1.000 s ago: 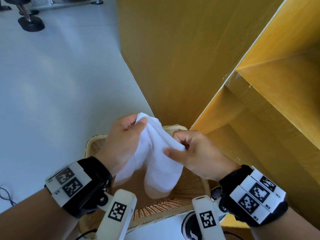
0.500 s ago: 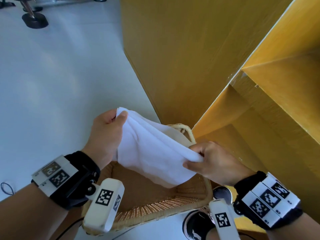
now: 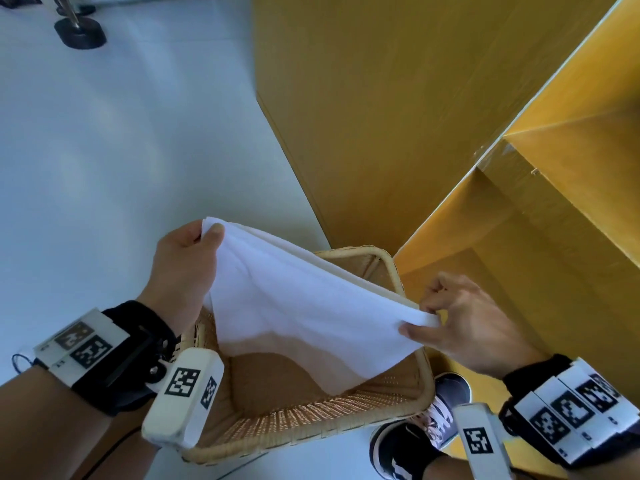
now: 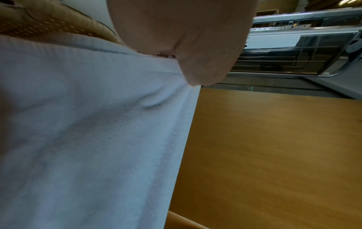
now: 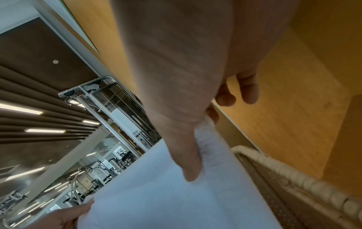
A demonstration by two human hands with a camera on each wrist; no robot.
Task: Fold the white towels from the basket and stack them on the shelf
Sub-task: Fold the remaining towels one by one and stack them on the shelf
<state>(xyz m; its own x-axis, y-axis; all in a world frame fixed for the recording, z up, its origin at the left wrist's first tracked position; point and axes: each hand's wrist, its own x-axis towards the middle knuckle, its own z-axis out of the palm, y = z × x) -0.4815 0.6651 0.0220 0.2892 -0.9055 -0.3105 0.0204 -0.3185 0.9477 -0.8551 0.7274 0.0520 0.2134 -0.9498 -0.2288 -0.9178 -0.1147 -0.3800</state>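
A white terry-cloth towel [image 3: 304, 306] hangs stretched in the air between both hands, directly above the rectangular woven wicker basket [image 3: 349, 408] that stands on the pale floor [image 3: 121, 150]. The left hand [image 3: 183, 271] pinches one top corner between thumb and curled fingers; the right hand [image 3: 467, 323] pinches the opposite corner between thumb and forefinger (its other fingers [image 5: 246, 91] hang loosely curled, off the cloth). The towel's lower edge sags into the basket's mouth. The yellow-brown wooden shelf unit [image 3: 519, 254] stands just beside the basket's far right corner. A dark sneaker [image 3: 415, 434] shows by the basket's near right corner.
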